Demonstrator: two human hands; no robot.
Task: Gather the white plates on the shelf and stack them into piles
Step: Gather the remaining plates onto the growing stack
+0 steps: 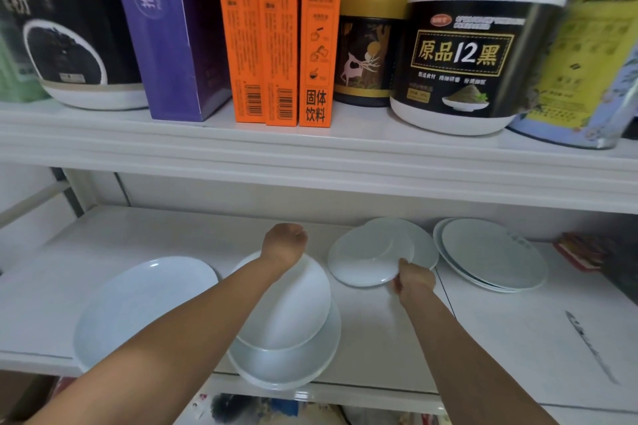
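Several white plates lie on the lower shelf (518, 331). A large single plate (145, 304) sits at the left. In the middle, a tilted plate (293, 307) rests on a wider plate (290, 369) that overhangs the shelf's front edge. My left hand (284, 241) curls over the far rim of the tilted plate, its fingers hidden. My right hand (414, 278) pinches the near edge of a smaller plate (362, 259), which overlaps another plate (419, 245) behind it. A pile of plates (490, 252) stands at the right.
The upper shelf (310, 148) hangs low over the plates and holds jars (462, 55), orange boxes (276, 31) and a purple box (165, 28). A red packet (583, 252) lies at the far right of the lower shelf.
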